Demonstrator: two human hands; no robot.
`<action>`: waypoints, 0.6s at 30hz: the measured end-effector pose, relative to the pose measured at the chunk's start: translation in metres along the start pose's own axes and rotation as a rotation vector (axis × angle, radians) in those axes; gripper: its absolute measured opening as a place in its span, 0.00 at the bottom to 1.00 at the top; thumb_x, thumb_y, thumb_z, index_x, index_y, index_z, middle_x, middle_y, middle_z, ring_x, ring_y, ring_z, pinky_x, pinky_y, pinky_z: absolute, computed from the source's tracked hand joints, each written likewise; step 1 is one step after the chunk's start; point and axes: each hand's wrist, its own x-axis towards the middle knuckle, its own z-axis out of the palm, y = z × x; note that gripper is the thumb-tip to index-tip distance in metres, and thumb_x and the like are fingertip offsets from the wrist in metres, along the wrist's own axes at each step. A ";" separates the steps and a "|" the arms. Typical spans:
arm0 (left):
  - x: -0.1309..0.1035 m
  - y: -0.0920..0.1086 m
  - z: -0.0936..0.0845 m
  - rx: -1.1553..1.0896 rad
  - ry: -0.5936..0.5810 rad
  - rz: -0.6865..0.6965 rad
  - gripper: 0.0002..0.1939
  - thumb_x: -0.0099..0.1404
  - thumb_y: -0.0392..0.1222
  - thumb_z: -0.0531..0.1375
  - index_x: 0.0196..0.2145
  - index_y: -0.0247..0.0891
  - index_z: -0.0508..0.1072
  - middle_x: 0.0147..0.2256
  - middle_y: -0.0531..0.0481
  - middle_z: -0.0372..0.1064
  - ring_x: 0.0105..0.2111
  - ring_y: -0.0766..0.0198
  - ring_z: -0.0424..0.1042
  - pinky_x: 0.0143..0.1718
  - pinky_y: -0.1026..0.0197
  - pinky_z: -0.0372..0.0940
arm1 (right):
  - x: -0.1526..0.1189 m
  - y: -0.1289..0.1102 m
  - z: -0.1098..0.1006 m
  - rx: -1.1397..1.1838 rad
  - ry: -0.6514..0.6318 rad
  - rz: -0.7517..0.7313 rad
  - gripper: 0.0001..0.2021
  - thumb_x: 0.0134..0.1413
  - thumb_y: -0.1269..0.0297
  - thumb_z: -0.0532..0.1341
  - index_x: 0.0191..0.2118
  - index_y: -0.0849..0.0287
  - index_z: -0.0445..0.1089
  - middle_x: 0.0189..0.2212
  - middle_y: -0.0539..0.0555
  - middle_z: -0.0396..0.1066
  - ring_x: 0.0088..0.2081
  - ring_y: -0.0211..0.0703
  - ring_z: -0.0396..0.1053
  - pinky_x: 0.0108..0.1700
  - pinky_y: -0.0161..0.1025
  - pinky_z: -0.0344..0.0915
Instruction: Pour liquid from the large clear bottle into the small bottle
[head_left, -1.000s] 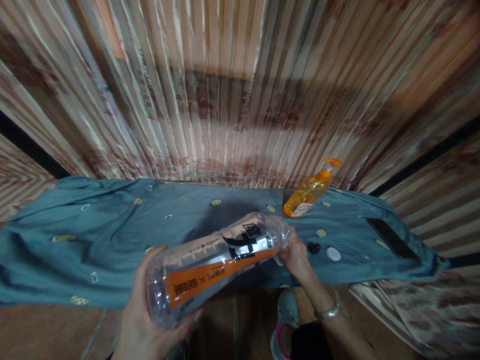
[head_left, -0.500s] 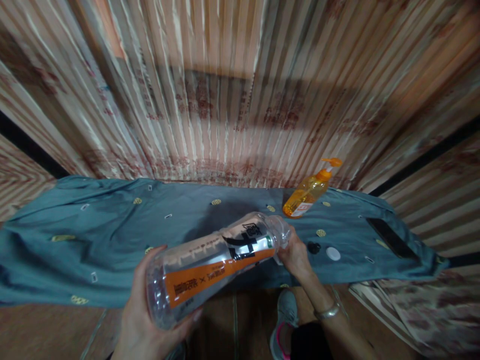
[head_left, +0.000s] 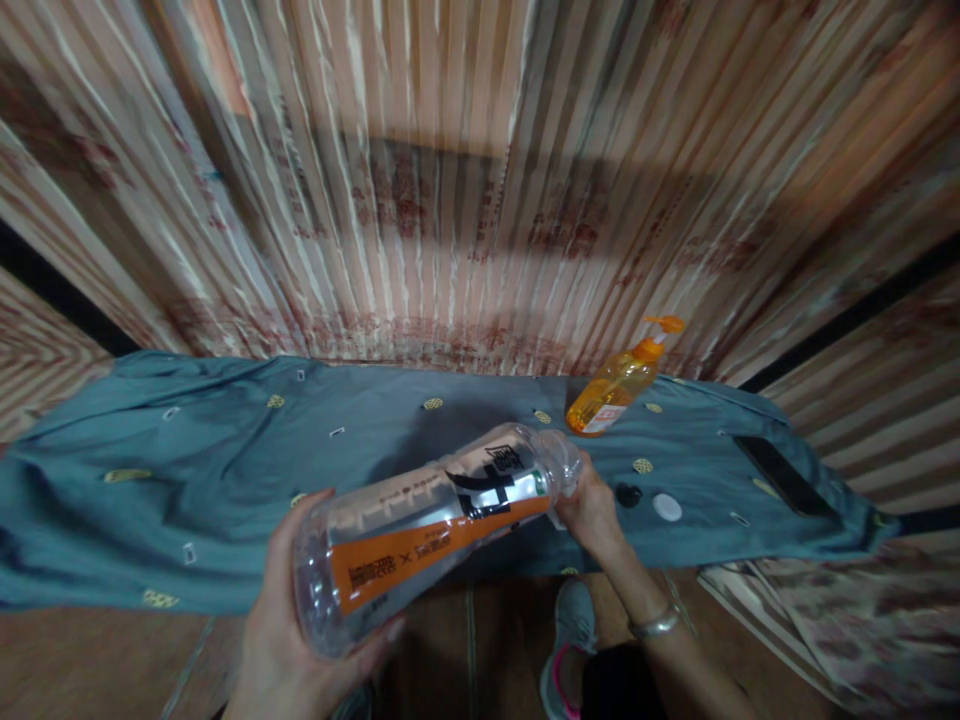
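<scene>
The left hand (head_left: 279, 620) has its grip wrapped round the base of a clear bottle (head_left: 439, 535), fingers over the upper side and thumb along the lower. The right hand (head_left: 591, 508) is at the neck; its fingertips are mostly hidden behind the plastic, so I cannot tell whether that grip pinches the neck or something beside it. The bottle lies slanted between the two hands, neck between 2 and 3 o'clock, base between 8 and 9, held over the near edge of the cloth-covered bench (head_left: 225, 470). It bears an orange band (head_left: 405, 560) and bold black lettering. A silver bracelet (head_left: 656, 626) circles the right wrist. Taking the bottle as the dial's centre, an orange pump dispenser (head_left: 613, 392) stands upright on the bench at 2 o'clock. Near 3 o'clock, just past the right hand, lie a small black item (head_left: 628, 495) and, just beside it, a white disc (head_left: 667, 507); farther out that way rests a dark flat slab (head_left: 784, 476). A grey shoe (head_left: 574, 615) shows at 4 o'clock on the brown floor (head_left: 112, 660). A pleated, striped curtain (head_left: 450, 250) fills 12 o'clock.
</scene>
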 end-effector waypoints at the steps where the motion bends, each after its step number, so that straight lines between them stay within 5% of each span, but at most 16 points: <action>1: 0.000 0.000 0.000 0.000 0.002 0.003 0.47 0.51 0.57 0.72 0.66 0.43 0.65 0.53 0.41 0.79 0.48 0.40 0.83 0.50 0.40 0.79 | 0.000 0.000 0.000 -0.005 -0.001 0.004 0.26 0.55 0.49 0.63 0.57 0.57 0.69 0.47 0.62 0.83 0.49 0.58 0.83 0.51 0.49 0.79; 18: 0.000 0.001 -0.001 -0.011 -0.017 -0.020 0.47 0.51 0.56 0.73 0.66 0.44 0.64 0.52 0.42 0.80 0.47 0.42 0.84 0.49 0.42 0.80 | 0.000 -0.001 0.000 -0.028 -0.001 0.007 0.25 0.55 0.50 0.62 0.56 0.56 0.69 0.46 0.62 0.83 0.49 0.59 0.82 0.49 0.49 0.78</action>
